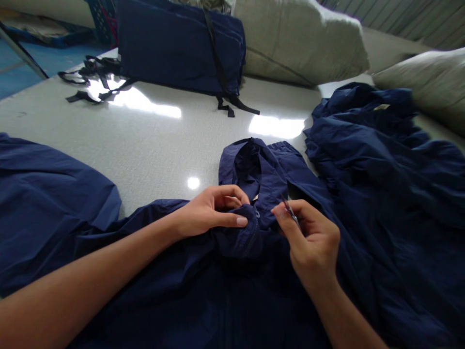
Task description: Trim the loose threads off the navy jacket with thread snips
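1. navy nylon jacket (232,305) lies spread at 6 o'clock, its zipped collar (241,237) bunched, not flat.
2. left hand (209,213) pinches that collar.
3. right hand (308,237) pinches what look like small metal snips (289,211).
4. folded navy bundle (178,43) with black straps (94,77) sits at 12 o'clock.

view: head-worn camera | facing: forward and down | range: close above left hand (212,213) and right hand (308,237)
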Demonstrator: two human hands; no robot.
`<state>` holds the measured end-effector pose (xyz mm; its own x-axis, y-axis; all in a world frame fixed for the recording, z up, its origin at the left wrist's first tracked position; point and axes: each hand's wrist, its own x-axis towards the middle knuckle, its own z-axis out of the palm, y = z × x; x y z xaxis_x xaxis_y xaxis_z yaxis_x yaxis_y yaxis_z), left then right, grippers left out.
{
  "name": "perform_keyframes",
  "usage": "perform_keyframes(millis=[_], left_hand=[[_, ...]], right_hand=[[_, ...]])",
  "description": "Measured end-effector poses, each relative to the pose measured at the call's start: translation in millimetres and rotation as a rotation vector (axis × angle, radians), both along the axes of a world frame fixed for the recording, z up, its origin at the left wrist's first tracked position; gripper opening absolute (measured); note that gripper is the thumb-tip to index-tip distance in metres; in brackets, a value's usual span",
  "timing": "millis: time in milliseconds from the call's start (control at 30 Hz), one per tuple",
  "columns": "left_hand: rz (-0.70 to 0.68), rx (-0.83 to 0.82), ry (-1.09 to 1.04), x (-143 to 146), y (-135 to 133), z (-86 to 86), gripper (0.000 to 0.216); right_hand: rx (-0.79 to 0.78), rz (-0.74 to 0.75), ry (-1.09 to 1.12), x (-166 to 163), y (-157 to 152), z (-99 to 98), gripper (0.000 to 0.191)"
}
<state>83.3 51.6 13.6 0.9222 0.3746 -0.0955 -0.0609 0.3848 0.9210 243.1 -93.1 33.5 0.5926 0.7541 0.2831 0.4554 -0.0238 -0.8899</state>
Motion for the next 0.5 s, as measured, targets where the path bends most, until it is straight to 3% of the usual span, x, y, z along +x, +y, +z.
perform_keyframes(millis=[133, 367, 500], left_hand=[[0.003, 0.034, -0.040, -1.2, 1.7, -1.4, 0.044], [-0.020, -0.108, -0.170, -0.4, 4.0, -8.0, 0.024], [-0.025, -0.147, -0.210, -0.6, 4.5, -10.0, 0.020]], right_hand=[[0.012, 0.173, 0.155, 4.4, -4.8, -3.4, 0.026], [0.031, 0.256, 0.048, 11.2, -5.4, -4.8, 0.011], [0.018, 0.301, -0.031, 11.2, -7.6, -2.2, 0.016]])
